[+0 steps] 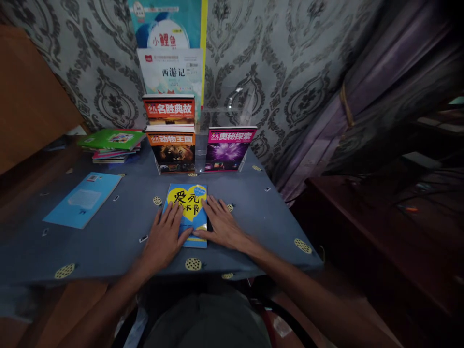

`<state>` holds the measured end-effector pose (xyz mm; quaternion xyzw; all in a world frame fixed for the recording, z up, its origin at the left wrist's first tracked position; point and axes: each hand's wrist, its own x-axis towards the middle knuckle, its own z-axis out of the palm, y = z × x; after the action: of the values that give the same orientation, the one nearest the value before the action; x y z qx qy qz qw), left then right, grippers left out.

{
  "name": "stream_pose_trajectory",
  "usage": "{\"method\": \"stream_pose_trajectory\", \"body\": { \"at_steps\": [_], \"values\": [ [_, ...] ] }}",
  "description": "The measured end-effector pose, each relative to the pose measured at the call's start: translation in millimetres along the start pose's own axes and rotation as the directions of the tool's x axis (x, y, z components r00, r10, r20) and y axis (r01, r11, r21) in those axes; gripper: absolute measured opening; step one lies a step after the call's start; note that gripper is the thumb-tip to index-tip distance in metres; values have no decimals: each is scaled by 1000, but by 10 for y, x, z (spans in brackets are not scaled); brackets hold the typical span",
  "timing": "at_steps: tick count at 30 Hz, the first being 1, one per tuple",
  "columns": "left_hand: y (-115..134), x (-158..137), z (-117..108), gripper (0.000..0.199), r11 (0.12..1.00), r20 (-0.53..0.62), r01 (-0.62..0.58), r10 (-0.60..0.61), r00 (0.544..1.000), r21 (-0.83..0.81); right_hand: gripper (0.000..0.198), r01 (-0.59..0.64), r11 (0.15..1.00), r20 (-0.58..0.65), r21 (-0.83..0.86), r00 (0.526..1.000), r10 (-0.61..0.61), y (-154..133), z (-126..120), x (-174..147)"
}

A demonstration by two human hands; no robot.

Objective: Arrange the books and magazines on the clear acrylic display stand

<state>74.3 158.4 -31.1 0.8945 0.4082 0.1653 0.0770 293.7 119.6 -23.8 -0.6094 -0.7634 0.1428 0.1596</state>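
Note:
A blue book (193, 237) with a yellow heart and black lettering on its cover lies closed on the table, near the front edge. My left hand (165, 234) rests along its left side, fingers stretched over the lower left of the cover. On the opposite side, my right hand (223, 224) lies with fingers extended, touching the cover's right edge. The two thumbs nearly meet across the lower cover. Both hands are open and flat, and neither grips the book.
Behind, a clear rack (201, 159) holds several upright books, among them a purple book (230, 151) and a lion-cover book (176, 153). Left are a light-blue book (85, 200) lying flat and a book stack (112, 141). A dark red cabinet (362, 217) stands right of the patterned tablecloth (253, 203).

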Motion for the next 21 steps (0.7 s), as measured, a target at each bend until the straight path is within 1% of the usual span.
{"method": "stream_pose_trajectory", "body": {
  "at_steps": [3, 5, 8, 11, 13, 14, 15, 16, 18, 19, 20, 21],
  "values": [
    [-122, -59, 29, 67, 998, -17, 57, -58, 998, -35, 100, 20, 1000, -19, 11, 1000, -20, 24, 14, -12],
    [-206, -84, 39, 71, 992, -28, 115, -116, 993, -61, 99, 31, 999, -30, 16, 999, -31, 36, 21, -18],
    [-280, -71, -1, 74, 977, -23, 171, -176, 984, -126, 97, 40, 999, -41, 23, 998, -39, 37, 26, -20],
    [-295, 1, -99, 68, 947, -25, 168, -182, 983, -273, 97, 31, 999, -38, 21, 999, -30, 25, 21, -15],
    [-298, 57, -167, 63, 883, -30, 190, -224, 974, -428, 98, 20, 1000, -27, 17, 999, -19, 21, 15, -11],
    [-301, 83, -193, 61, 826, -23, 214, -264, 964, -521, 99, 16, 1000, -23, 18, 1000, -15, 23, 12, -11],
    [-305, 107, -212, 60, 747, -10, 243, -318, 948, -619, 100, 14, 1000, -21, 22, 1000, -14, 28, 11, -12],
    [-308, 131, -224, 60, 645, 8, 274, -383, 924, -714, 101, 17, 999, -23, 29, 1000, -16, 35, 11, -13],
    [-304, 181, -230, 59, 403, 64, 318, -530, 846, -858, 102, 28, 998, -31, 48, 999, -27, 52, 17, -17],
    [-295, 210, -231, 57, 288, 103, 327, -588, 803, -900, 102, 35, 998, -31, 59, 999, -33, 59, 21, -19],
    [-280, 241, -233, 54, 195, 141, 323, -617, 774, -926, 102, 38, 997, -29, 69, 999, -37, 63, 24, -20],
    [-259, 276, -240, 49, 113, 193, 332, -627, 755, -936, 102, 37, 996, -28, 80, 999, -35, 63, 25, -21]
  ]
}}
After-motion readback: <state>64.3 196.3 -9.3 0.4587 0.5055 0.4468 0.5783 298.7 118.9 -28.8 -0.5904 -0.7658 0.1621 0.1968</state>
